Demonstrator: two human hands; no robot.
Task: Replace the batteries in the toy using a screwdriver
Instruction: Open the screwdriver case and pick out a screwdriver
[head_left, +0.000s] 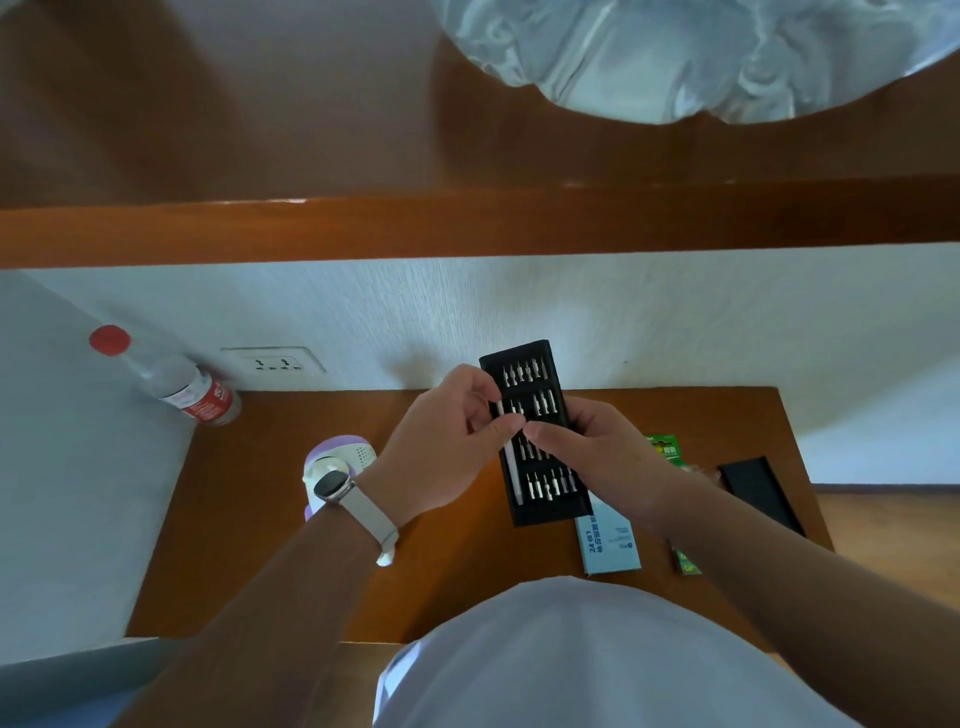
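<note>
A brown wooden desk (249, 519), seen from above. I hold a black bit tray (535, 384) raised over its middle. My right hand (597, 452) grips the tray's right edge, thumb on its face. My left hand (441, 447), at the tray's left edge, has its fingers curled in a pinch. The purple and white toy (340, 457) sits on the desk left of the tray, and a green battery pack (667, 449) lies to the tray's right. The pale screwdriver handle (511, 467) lies in the tray's left slot, its top in my left-hand pinch. I judge this the tool-picking step. Next I must lift out the handle and fit a matching bit.
</note>
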